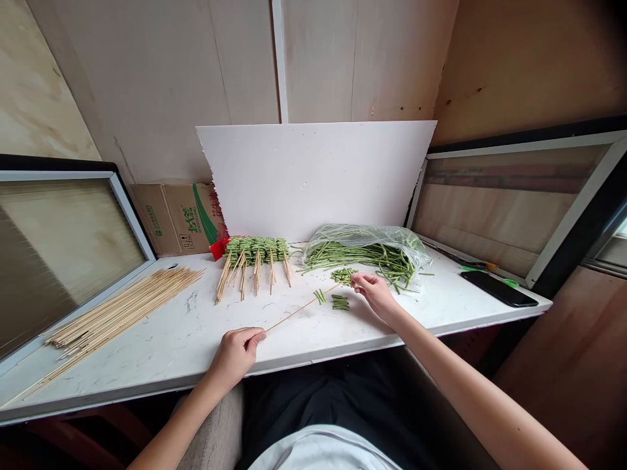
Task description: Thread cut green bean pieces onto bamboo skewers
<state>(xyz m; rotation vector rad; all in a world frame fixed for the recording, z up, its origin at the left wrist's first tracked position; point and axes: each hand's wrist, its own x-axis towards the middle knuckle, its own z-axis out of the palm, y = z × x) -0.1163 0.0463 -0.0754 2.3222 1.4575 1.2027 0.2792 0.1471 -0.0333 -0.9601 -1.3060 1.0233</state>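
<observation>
My left hand [235, 352] pinches the near end of a thin bamboo skewer [298, 311], which slants up to the right above the table. Close to the skewer's far tip is my right hand [375, 292], fingertips pinched together at the edge of a small heap of cut green bean pieces [343, 275]. Whatever those fingers hold is too small to tell. A few bean pieces [319, 296] lie at the skewer's line; I cannot tell whether they are threaded on it. A short row of cut bean pieces [340, 302] rests on the table below my right hand.
Loose skewers [127, 303] are spread at the left. Skewered beans [257, 251] are stacked at the back, beside a plastic bag of long green beans [362, 251]. A white board [318, 176] and a cardboard box [179, 219] stand behind. A phone [498, 288] lies right.
</observation>
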